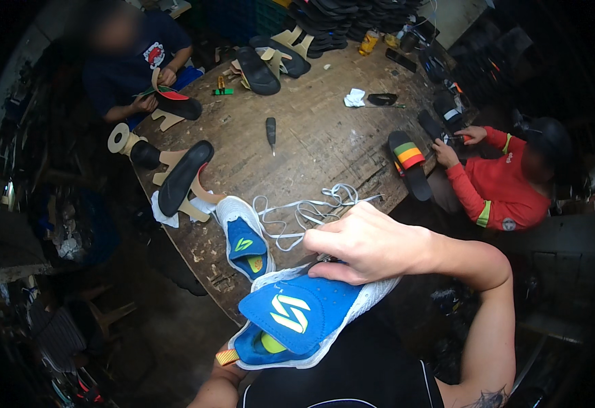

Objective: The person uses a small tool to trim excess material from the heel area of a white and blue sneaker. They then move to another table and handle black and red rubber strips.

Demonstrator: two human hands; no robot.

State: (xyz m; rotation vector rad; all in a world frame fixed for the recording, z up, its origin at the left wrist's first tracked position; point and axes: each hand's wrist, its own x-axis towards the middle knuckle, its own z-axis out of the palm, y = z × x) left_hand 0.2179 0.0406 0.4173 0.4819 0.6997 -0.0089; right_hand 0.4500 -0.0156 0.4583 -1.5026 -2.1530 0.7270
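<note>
A blue and white sneaker [290, 313] with a neon-green mark on its tongue is held up close to me, tilted over the table's near edge. Closed in a pinch by the sneaker's toe end, my right hand [365, 248] has a small dark, metallic-looking thing by the thumb and forefinger, too covered to name. My left forearm [217, 391] comes up below the sneaker's heel; the left hand's fingers are hidden behind the shoe. A matching sneaker [244, 238] stands on the table just beyond. Loose pale-grey laces [304, 212] lie tangled beside it.
A dark-handled pointed tool [271, 134] lies on the worn wooden table [222, 156]. Sandal soles with unfastened straps [187, 178] are at the left. One person [141, 68] handles a sole at far left; another in red [494, 177] works at the right, near a striped slide sandal [409, 163].
</note>
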